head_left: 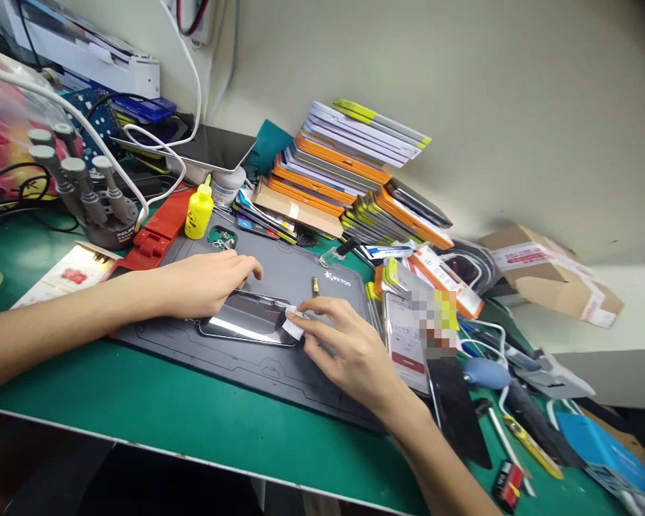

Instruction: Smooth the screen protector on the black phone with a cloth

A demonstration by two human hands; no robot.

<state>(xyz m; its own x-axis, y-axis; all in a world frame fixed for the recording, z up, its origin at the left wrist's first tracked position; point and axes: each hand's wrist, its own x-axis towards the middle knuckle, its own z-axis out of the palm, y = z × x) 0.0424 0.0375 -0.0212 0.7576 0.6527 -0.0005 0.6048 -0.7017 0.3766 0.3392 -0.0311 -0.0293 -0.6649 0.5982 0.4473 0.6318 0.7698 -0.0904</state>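
A black smartphone [247, 320] lies face up on a grey work mat [279, 373] on the green table. My left hand [207, 281] rests on the phone's far left edge, fingers curled over it and holding it steady. My right hand [344, 344] pinches a small white wipe [293, 324] against the phone's right end.
A yellow bottle [198, 210] and a red tool [158, 233] stand behind the mat. A stack of orange and white boxes [349, 172] leans at the back. A screwdriver holder [94, 197] is at left. Another phone [405, 337], cables and tools crowd the right.
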